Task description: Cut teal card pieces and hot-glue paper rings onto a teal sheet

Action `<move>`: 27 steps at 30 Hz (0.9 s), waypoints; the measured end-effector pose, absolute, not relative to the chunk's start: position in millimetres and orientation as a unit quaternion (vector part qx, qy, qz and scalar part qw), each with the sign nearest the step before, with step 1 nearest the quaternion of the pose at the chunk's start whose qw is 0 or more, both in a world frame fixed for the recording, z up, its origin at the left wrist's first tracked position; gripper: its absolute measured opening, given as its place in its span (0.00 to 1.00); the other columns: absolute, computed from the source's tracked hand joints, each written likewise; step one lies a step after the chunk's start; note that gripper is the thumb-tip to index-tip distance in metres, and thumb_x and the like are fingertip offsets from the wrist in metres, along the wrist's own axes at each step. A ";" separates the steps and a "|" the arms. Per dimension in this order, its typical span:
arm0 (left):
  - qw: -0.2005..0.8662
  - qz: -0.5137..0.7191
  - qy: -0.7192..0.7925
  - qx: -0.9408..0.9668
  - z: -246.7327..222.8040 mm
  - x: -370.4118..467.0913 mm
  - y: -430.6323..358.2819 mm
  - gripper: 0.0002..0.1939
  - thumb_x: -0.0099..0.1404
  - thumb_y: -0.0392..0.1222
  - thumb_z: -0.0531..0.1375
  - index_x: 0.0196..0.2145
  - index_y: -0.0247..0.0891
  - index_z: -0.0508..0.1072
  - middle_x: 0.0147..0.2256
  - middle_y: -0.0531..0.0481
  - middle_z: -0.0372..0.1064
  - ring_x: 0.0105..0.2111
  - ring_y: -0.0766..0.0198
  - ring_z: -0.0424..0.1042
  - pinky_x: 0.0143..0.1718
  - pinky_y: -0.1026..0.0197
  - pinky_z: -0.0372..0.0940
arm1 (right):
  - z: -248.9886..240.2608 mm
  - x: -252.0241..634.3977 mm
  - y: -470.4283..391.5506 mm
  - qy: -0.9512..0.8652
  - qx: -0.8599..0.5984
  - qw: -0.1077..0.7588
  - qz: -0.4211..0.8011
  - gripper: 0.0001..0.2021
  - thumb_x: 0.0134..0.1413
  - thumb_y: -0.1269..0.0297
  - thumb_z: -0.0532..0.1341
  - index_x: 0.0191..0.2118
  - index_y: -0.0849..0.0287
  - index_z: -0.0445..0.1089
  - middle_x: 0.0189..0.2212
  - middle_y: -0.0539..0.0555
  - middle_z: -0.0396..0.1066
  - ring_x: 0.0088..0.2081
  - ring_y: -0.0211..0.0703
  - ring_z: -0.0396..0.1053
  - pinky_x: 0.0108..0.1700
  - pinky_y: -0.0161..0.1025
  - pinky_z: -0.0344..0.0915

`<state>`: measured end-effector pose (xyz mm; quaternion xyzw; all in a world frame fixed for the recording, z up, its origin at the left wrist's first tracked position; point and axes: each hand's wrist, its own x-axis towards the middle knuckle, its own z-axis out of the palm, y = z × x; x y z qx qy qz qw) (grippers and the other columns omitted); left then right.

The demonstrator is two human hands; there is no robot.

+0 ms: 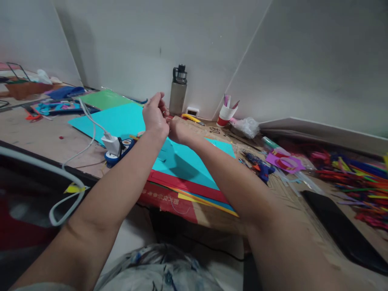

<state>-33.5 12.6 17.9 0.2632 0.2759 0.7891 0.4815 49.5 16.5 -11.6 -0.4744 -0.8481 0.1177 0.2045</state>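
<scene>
Both hands meet above the turquoise paper near the middle of the table. My left hand is raised with its fingers curled over toward the right; anything in it is too small or hidden to make out. Close against it, my right hand is bent inward, and its fingers are hidden behind the wrist. Beyond them stand a grey bottle and a yellow cutter. Red paper strips lie along the near edge of the turquoise paper.
At the left are a power strip with a white plug, cables and green paper. To the right lie a paper cup with pens, a blue glue gun, a black phone and many coloured pipe cleaners.
</scene>
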 end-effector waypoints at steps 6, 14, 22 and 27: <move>0.495 0.774 0.283 0.277 20.7 -29.6 6.4 0.08 0.63 0.47 0.60 0.30 0.42 0.73 0.18 0.55 0.63 0.17 0.73 0.58 0.18 0.66 0.52 | -4.5 126.7 9.8 -0.778 -0.567 0.258 0.081 0.09 0.55 0.69 0.57 0.36 0.64 0.74 0.34 0.57 0.75 0.34 0.39 0.68 0.38 0.34 0.60; 0.506 0.745 0.293 0.322 17.9 -19.1 0.3 0.06 0.60 0.40 0.62 0.25 0.39 0.72 0.17 0.57 0.59 0.16 0.74 0.57 0.17 0.68 0.52 | -26.8 153.4 7.8 -0.805 -0.579 0.122 0.045 0.10 0.53 0.72 0.60 0.40 0.61 0.75 0.37 0.55 0.76 0.37 0.39 0.70 0.38 0.32 0.60; 0.576 0.673 0.306 0.349 13.5 -14.0 0.5 0.07 0.59 0.35 0.59 0.24 0.36 0.71 0.18 0.56 0.59 0.16 0.75 0.55 0.16 0.69 0.50 | -35.7 142.6 29.2 -0.841 -0.539 0.030 0.042 0.14 0.48 0.70 0.66 0.43 0.57 0.75 0.44 0.56 0.73 0.41 0.41 0.68 0.39 0.33 0.60; 0.572 0.667 0.286 0.381 12.9 -12.8 -3.2 0.08 0.59 0.35 0.59 0.23 0.35 0.71 0.18 0.56 0.58 0.16 0.76 0.55 0.16 0.69 0.49 | -31.0 140.2 42.7 -0.854 -0.515 -0.038 0.069 0.08 0.47 0.71 0.66 0.36 0.58 0.75 0.39 0.53 0.73 0.37 0.39 0.66 0.35 0.32 0.57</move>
